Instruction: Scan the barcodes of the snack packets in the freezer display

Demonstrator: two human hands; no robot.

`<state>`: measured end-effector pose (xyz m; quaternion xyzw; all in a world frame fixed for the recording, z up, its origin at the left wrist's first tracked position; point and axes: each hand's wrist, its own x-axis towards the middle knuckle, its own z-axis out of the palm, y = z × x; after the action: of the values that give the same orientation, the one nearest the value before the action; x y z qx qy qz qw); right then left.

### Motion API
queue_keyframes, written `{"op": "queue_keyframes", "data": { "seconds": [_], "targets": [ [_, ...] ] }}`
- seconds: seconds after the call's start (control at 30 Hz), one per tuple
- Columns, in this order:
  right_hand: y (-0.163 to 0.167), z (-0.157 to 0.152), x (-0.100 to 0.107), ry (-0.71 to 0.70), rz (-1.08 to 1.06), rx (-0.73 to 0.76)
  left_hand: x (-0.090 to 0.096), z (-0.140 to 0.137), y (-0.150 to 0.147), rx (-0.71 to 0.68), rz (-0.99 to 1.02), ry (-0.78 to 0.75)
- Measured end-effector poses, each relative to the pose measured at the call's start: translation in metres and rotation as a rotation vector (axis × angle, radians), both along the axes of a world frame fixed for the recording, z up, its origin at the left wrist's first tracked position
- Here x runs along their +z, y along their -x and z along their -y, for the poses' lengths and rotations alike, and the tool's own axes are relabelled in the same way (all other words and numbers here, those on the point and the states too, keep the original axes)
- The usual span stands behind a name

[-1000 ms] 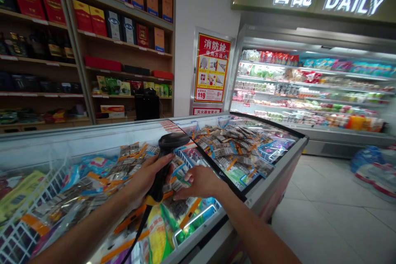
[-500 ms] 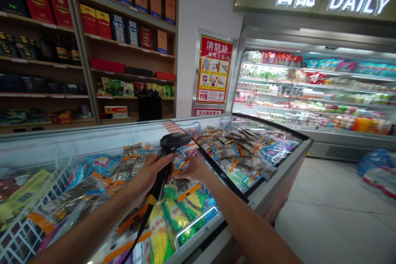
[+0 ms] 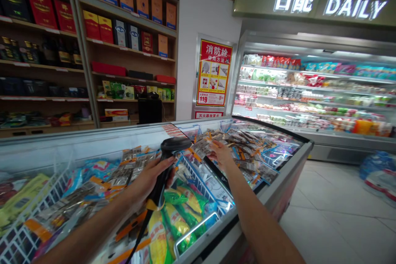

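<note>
My left hand (image 3: 154, 175) is wrapped round the grip of a black barcode scanner (image 3: 175, 144), whose cord hangs down over the freezer. Out to the right, my right hand (image 3: 221, 153) pinches a grey-brown packet with an orange strip (image 3: 202, 147). That hand is above the dark frame of the freezer's sliding glass lid, beside a heap of similar packets (image 3: 247, 142) seen on the right side. Below the scanner lie yellow and green corn-print bags (image 3: 177, 216) in a white wire basket. More orange-edged packets (image 3: 130, 165) spread behind my left hand.
The chest freezer's rim (image 3: 278, 173) runs along the right. Another white wire basket (image 3: 27, 218) holds bags at the left. Shelves of boxes (image 3: 128, 29) stand behind, and a lit refrigerated display (image 3: 309, 90) is at the back right. Wrapped blue bottles (image 3: 375, 165) sit on the floor.
My right hand has moved right and up from beside the scanner, carrying a packet toward the right-hand heap. The corn-print bags below are more exposed. My left hand stays nearly in place with the scanner.
</note>
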<state>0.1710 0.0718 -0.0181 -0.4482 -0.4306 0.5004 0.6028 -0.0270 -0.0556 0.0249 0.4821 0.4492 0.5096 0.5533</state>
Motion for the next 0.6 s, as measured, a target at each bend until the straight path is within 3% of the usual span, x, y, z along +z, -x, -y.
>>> {"op": "queue_keyframes", "data": {
  "seconds": [0.17, 0.43, 0.6],
  "targets": [
    [-0.011, -0.01, -0.013, -0.026, -0.367, -0.21, -0.003, 0.001, 0.0, -0.019, -0.065, 0.016],
    [-0.005, -0.012, -0.021, -0.058, -0.348, -0.275, -0.002, 0.001, 0.001, -0.046, -0.126, 0.004],
    [-0.003, -0.009, -0.021, -0.052, -0.335, -0.282, 0.002, 0.002, -0.001, -0.031, -0.046, 0.022]
  ]
}}
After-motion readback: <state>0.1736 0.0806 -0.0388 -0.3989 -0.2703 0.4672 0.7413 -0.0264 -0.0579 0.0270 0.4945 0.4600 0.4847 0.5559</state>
